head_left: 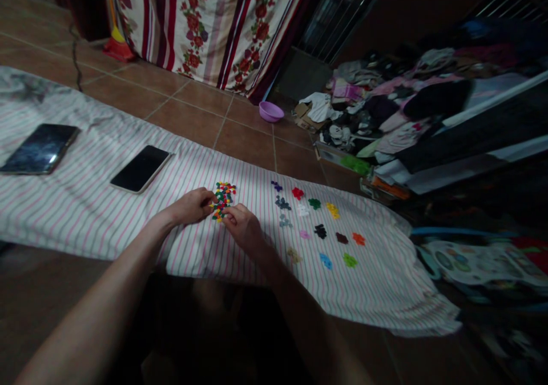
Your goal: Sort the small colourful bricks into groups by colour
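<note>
Mixed pile of coloured pieces (223,192) on striped cloth (85,202) — likely light, hard, scatter-prone; pinch singly; left hand (192,205), right hand (244,226) curled at its edge — each grip's closure and contents: cannot tell.

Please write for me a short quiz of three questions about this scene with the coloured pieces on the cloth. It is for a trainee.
1. True or false: the left hand and the right hand both have their fingertips at the mixed pile of coloured pieces.
2. Where do the single-colour piles lie, seen from the mixed pile? A) to its left B) to its right C) on the bare floor tiles
3. How many dark-screened devices lie on the striped cloth?

Key: 1 true. 2 B. 3 two.
</note>
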Motion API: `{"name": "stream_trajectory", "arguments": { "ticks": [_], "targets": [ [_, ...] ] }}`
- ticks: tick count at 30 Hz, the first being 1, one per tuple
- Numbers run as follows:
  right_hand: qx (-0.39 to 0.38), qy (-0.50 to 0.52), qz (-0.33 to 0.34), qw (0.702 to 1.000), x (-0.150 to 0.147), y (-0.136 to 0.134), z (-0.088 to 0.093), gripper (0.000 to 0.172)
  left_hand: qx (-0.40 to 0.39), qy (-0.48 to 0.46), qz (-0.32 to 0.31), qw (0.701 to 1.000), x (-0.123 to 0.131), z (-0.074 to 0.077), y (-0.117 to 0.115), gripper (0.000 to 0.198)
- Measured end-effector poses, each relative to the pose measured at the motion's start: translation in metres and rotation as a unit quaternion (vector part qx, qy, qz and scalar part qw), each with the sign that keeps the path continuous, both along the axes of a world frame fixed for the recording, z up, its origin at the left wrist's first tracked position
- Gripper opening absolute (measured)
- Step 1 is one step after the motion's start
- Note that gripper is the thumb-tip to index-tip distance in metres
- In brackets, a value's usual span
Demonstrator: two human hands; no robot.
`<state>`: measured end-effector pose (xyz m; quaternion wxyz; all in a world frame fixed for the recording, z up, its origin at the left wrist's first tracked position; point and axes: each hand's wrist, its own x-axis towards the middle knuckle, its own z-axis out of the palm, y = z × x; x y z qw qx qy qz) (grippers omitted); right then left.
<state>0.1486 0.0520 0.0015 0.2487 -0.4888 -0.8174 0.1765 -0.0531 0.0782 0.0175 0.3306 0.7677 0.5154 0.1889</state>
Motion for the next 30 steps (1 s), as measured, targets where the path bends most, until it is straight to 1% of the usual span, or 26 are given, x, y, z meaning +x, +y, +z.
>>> {"name": "stream_trajectory", "arguments": {
  "ticks": [6, 10, 16, 21, 25, 30],
  "targets": [
    [0.011, -0.024, -0.011, 1.0, -0.003, -0.001, 0.001, 0.012, -0.001, 0.001, 0.001, 1.0, 0.001, 0.002, -0.001, 0.028],
    [0.028, -0.014, -0.016, 0.999, -0.004, -0.003, 0.0, 0.012, 0.001, 0.005, -0.007, 1.0, 0.001, 0.001, 0.0, 0.027],
    [0.039, 0.048, -0.031, 0.998, -0.001, 0.0, -0.004, 0.016, 0.001, 0.001, -0.013, 1.0, 0.001, 0.0, 0.001, 0.028],
    [-0.004, 0.119, -0.051, 0.992, 0.005, 0.002, -0.004, 0.017, 0.005, 0.013, -0.011, 1.0, 0.002, 0.004, 0.0, 0.03],
    [-0.026, 0.146, -0.062, 0.987, 0.011, 0.002, -0.002, 0.017, 0.005, 0.022, -0.009, 1.0, 0.002, 0.004, 0.001, 0.031],
    [-0.004, 0.162, -0.097, 0.982, 0.022, 0.006, 0.0, 0.018, -0.007, 0.031, 0.001, 0.999, 0.003, 0.006, 0.001, 0.036]
  ]
}}
